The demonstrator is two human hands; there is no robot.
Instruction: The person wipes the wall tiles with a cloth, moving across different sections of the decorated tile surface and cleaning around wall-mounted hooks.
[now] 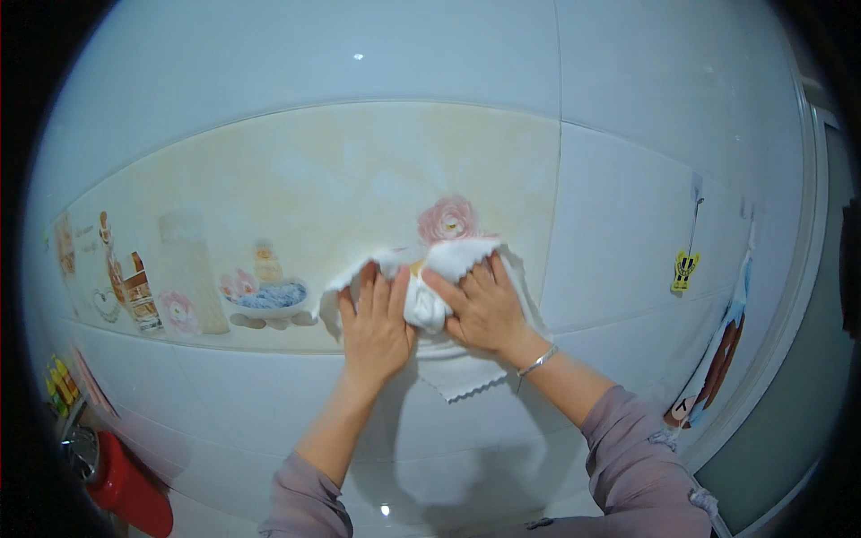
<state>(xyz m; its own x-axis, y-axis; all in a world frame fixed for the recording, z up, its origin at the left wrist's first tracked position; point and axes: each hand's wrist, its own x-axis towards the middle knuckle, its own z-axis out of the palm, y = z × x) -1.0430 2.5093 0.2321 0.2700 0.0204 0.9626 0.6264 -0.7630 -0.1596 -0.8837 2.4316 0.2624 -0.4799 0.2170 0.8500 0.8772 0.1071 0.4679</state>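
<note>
A white cloth [428, 311] with zigzag edges is spread and bunched against a tiled wall in front of me. My left hand [378, 326] holds its left part, fingers pointing up over the fabric. On the other side, my right hand [485, 306] grips the cloth with the fingers curled at its upper edge. Between both thumbs the fabric forms a crumpled lump. One corner hangs down below my hands. The cloth lies over the lower part of a cream decorative tile panel [336, 175], just under a printed pink flower [449, 218]. Part of the printed picture is hidden behind it.
A yellow ornament [685, 271] hangs from a wall hook at the right. Beyond it hang a blue, white and brown towel [723, 350] and a framed frosted door [783, 397]. A red bin [131, 481] and several yellow bottles [62, 380] stand at lower left.
</note>
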